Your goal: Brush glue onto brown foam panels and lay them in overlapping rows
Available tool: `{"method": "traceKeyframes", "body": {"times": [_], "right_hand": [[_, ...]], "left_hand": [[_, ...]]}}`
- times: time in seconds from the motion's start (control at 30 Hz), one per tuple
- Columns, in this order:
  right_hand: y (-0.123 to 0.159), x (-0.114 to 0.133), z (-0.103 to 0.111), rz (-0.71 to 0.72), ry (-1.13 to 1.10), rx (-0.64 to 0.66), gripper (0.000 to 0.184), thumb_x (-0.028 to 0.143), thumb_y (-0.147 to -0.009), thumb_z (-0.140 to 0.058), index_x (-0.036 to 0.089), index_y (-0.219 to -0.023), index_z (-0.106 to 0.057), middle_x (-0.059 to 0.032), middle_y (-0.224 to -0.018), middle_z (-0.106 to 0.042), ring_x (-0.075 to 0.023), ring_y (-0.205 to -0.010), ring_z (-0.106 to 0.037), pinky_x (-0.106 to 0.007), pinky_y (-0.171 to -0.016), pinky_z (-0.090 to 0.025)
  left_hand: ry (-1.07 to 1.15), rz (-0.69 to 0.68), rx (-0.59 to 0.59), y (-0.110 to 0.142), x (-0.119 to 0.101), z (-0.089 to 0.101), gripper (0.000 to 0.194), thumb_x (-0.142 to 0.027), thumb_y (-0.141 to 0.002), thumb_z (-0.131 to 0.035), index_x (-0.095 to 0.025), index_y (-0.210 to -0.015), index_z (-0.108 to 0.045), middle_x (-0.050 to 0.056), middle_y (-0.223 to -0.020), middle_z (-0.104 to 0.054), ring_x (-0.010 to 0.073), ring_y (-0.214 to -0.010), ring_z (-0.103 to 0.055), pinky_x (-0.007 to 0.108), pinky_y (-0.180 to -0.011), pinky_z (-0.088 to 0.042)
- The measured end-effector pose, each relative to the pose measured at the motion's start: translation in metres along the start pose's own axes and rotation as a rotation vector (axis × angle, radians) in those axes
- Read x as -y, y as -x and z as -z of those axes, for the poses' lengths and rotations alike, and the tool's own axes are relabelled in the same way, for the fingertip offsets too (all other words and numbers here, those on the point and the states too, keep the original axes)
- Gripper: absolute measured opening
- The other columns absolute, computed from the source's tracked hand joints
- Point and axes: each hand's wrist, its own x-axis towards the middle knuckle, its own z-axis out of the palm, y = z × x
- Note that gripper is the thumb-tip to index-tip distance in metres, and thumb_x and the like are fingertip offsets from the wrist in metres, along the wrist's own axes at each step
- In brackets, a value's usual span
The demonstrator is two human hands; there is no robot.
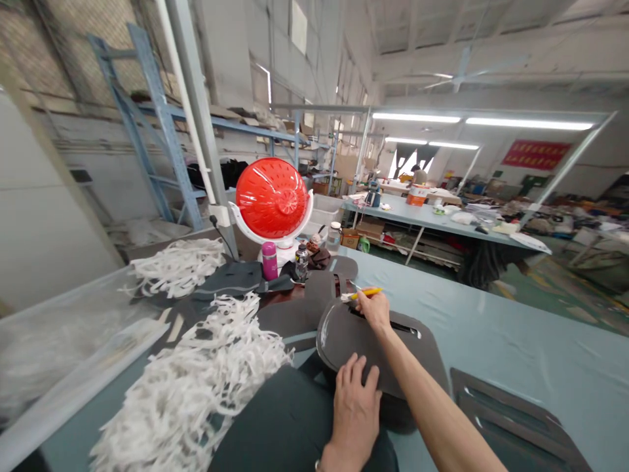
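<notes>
My right hand (376, 309) is closed around a brush with a yellow handle (372, 291); its pale tip points left. It is above the far edge of a dark grey rounded panel (407, 367). A slot with a shiny white streak runs along the panel's far side, and whitish wet-looking marks line its left edge. My left hand (356, 403) lies on the near part of this panel, fingers stretched out and holding nothing. Beyond it are more dark grey cut pieces (295, 314). Another slotted dark panel (515, 419) lies to the right.
White strips (196, 387) are heaped to the left, beside clear plastic sheeting (59, 360). A red dome-shaped heater (272, 198), a pink flask (270, 261) and a dark bottle (301, 261) stand at the back of the blue-green table (491, 328). A metal post rises at the left.
</notes>
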Motion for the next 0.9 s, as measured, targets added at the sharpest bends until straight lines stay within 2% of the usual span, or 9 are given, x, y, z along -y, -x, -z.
{"method": "traceKeyframes", "body": {"times": [0.13,0.27,0.33,0.43,0.6,0.7,0.77,0.83,0.9], "right_hand": [[0.005,-0.047,0.082,-0.151,0.083,-0.167,0.029,0.036,-0.067,-0.049,0.013,-0.064,-0.067,-0.0048,-0.049,-0.061,-0.0166,-0.047,-0.058,-0.023,-0.051,-0.041],[0.029,-0.087,0.168,-0.253,0.204,-0.358,0.031,0.036,-0.067,-0.047,0.012,-0.059,-0.066,-0.0074,-0.048,-0.061,-0.0195,-0.051,-0.059,-0.026,-0.052,-0.040],[0.048,-0.092,0.191,-0.272,0.230,-0.385,0.031,0.036,-0.067,-0.046,0.013,-0.061,-0.066,-0.0066,-0.049,-0.062,-0.0198,-0.053,-0.059,-0.026,-0.054,-0.041],[0.089,-0.087,0.203,-0.240,0.273,-0.400,0.027,0.035,-0.069,-0.047,0.015,-0.066,-0.066,-0.0031,-0.049,-0.061,-0.0184,-0.054,-0.059,-0.026,-0.059,-0.040],[0.172,-0.058,0.196,-0.121,0.403,-0.489,0.019,0.034,-0.073,-0.051,0.019,-0.067,-0.061,0.0003,-0.053,-0.059,-0.0161,-0.051,-0.053,-0.026,-0.058,-0.037],[0.197,-0.030,0.166,-0.009,0.289,-0.522,0.016,0.034,-0.076,-0.054,0.020,-0.070,-0.059,0.0006,-0.060,-0.061,-0.0140,-0.053,-0.054,-0.024,-0.059,-0.039],[0.201,-0.009,0.129,0.105,0.114,-0.369,0.016,0.034,-0.079,-0.054,0.019,-0.077,-0.060,-0.0002,-0.067,-0.062,-0.0132,-0.056,-0.056,-0.023,-0.060,-0.041],[0.199,0.009,0.084,0.229,-0.059,-0.112,0.017,0.034,-0.082,-0.053,0.019,-0.084,-0.061,-0.0018,-0.076,-0.064,-0.0131,-0.062,-0.058,-0.022,-0.062,-0.043],[0.195,0.017,0.047,0.315,-0.153,0.068,0.018,0.032,-0.084,-0.051,0.019,-0.088,-0.062,-0.0031,-0.082,-0.065,-0.0136,-0.068,-0.059,-0.022,-0.066,-0.045]], "left_hand": [[-0.012,-0.018,0.027,-0.003,-0.005,0.006,0.038,-0.018,-0.083,-0.049,-0.028,-0.120,-0.054,0.008,-0.126,-0.051,0.0271,-0.125,-0.040,0.050,-0.100,-0.041],[-0.058,-0.036,0.053,-0.005,-0.009,0.008,0.037,-0.018,-0.084,-0.048,-0.026,-0.120,-0.054,0.008,-0.125,-0.050,0.0265,-0.125,-0.039,0.048,-0.101,-0.038],[-0.072,-0.059,0.061,-0.006,-0.010,0.008,0.037,-0.019,-0.085,-0.048,-0.026,-0.120,-0.054,0.008,-0.125,-0.050,0.0265,-0.124,-0.039,0.048,-0.101,-0.037],[-0.079,-0.080,0.069,-0.005,-0.012,0.007,0.036,-0.020,-0.085,-0.049,-0.026,-0.120,-0.054,0.009,-0.124,-0.050,0.0265,-0.124,-0.040,0.047,-0.101,-0.036],[-0.036,-0.044,0.103,-0.004,-0.014,0.011,0.036,-0.022,-0.083,-0.052,-0.025,-0.119,-0.055,0.009,-0.126,-0.050,0.0275,-0.124,-0.039,0.048,-0.103,-0.034],[0.154,-0.020,0.192,-0.020,-0.002,0.026,0.032,-0.025,-0.086,-0.047,-0.025,-0.117,-0.055,0.008,-0.122,-0.055,0.0235,-0.117,-0.047,0.044,-0.101,-0.037],[0.335,0.055,0.201,-0.041,0.015,0.039,0.032,-0.026,-0.090,-0.039,-0.022,-0.117,-0.054,0.007,-0.118,-0.059,0.0187,-0.110,-0.053,0.037,-0.098,-0.041],[0.473,0.161,0.165,-0.064,0.035,0.051,0.034,-0.028,-0.092,-0.033,-0.020,-0.118,-0.052,0.007,-0.116,-0.061,0.0157,-0.106,-0.057,0.032,-0.094,-0.044],[0.501,0.229,0.188,-0.082,0.054,0.057,0.034,-0.029,-0.092,-0.032,-0.020,-0.118,-0.053,0.006,-0.111,-0.064,0.0151,-0.103,-0.059,0.030,-0.092,-0.045]]}}
